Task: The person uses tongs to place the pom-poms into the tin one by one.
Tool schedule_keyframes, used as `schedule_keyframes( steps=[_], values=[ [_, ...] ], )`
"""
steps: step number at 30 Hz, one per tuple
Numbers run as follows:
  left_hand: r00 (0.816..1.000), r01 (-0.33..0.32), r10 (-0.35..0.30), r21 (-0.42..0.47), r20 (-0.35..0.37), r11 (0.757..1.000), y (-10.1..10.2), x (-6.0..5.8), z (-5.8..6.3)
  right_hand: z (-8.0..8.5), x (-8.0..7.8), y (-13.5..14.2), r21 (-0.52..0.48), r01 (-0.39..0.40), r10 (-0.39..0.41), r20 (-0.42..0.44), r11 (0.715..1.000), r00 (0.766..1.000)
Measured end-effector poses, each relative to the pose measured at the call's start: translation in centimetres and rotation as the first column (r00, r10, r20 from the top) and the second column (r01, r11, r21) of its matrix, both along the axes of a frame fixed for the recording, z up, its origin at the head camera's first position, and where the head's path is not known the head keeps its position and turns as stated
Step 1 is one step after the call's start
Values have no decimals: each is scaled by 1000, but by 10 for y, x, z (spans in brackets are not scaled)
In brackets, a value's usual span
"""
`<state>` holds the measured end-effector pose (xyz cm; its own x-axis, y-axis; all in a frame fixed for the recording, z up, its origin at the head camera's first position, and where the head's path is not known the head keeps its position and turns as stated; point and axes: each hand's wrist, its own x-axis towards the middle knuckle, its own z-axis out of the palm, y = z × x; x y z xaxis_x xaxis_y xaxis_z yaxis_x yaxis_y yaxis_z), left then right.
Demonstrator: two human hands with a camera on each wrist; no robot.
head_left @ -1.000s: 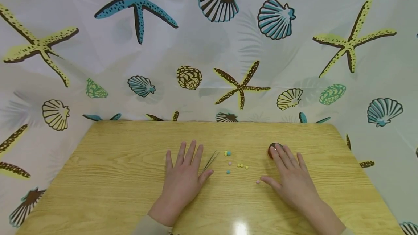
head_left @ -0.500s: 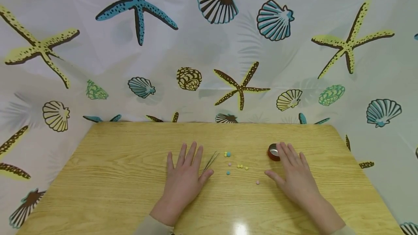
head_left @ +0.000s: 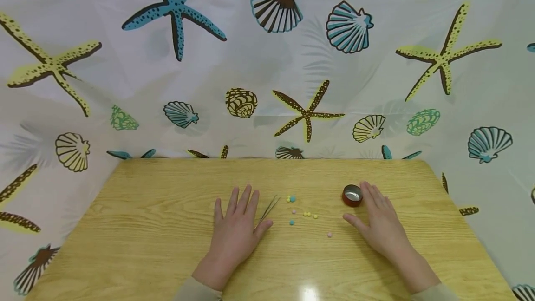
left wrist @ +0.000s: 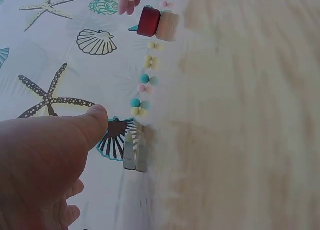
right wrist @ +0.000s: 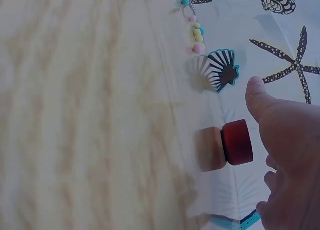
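Observation:
My left hand [head_left: 235, 233] lies palm down with straight, spread fingers, holding nothing. Just right of its thumb is a pair of metal tweezers [head_left: 269, 208], seen end-on in the left wrist view as a pale narrow shape [left wrist: 129, 152]. A small round red cup [head_left: 352, 196] with a shiny metallic inside stands upright farther right. Beside its right edge are the straight fingers of my right hand [head_left: 384, 229], thumb spread out below the cup. Small beads lie between the hands: yellow beads [head_left: 309, 214], a blue bead [head_left: 291, 223] and a pink bead [head_left: 329, 234] among them.
All of this is on a light wooden table [head_left: 146, 226] with a glossy surface. Behind and at both sides hangs a pale cloth [head_left: 259, 59] printed with starfish and shells, reaching down to the table's edges.
My right hand has slid to the right, off the front of the red cup, which now shows whole. Its thumb has moved away from the pink bead. My left hand stays in place.

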<state>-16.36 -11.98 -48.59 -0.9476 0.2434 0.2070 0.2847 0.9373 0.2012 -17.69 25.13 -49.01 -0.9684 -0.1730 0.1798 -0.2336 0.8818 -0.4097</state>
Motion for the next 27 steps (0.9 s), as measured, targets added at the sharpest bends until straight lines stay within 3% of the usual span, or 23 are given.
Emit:
schedule_keyframes(
  steps=[5, 13, 27],
  values=[
    [1000, 0, 0, 8, 7, 1000, 0, 1, 1, -4, -5, 4, -100, -1, 3, 18, 995, 1000],
    [999, -3, 2, 13, 50, 1000, 0, 1, 1, -8, -15, 6, -276, -1, 25, 84, 961, 996],
    [998, -2, 0, 24, 68, 1000, 1, -1, -4, -10, -31, 10, -369, 54, 13, 175, 928, 984]
  ],
)
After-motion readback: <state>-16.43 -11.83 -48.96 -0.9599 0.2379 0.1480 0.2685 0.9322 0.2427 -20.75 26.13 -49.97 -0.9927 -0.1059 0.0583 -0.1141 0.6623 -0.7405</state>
